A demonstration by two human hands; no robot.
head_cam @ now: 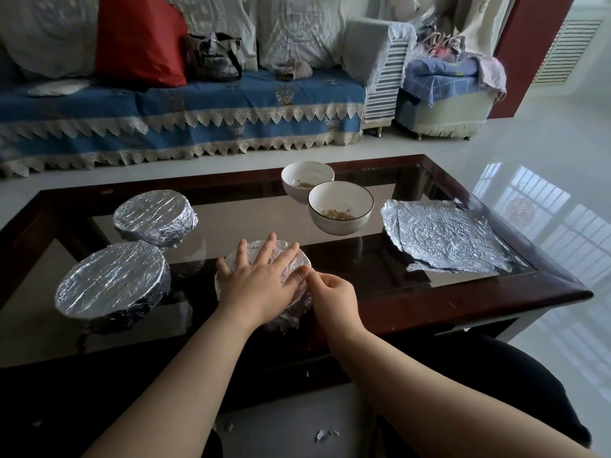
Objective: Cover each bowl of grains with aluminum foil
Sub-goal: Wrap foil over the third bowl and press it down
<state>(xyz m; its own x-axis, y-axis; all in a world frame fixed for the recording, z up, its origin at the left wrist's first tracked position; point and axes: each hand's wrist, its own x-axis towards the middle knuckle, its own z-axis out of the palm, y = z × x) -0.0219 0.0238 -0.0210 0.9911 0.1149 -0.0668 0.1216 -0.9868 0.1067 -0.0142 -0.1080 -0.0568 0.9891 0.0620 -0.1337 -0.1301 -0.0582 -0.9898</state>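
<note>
Two wrapped bowls (114, 279) sit on the table's (496, 292) left; left hand (261, 282) lies flat on the middle bowl's foil (291, 259), right hand (334, 292) pinching its edge, open bowls (340, 208) and spare foil sheets (443, 236) rightward.

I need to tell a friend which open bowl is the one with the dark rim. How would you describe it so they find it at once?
Start at the glass-topped coffee table and look to its far middle, where two uncovered white bowls sit close together. Take the nearer one, the dark-rimmed bowl, just left of the loose foil sheets. Its thin dark rim line sets it apart from the plain white bowl behind it; both hold a few grains.
</note>
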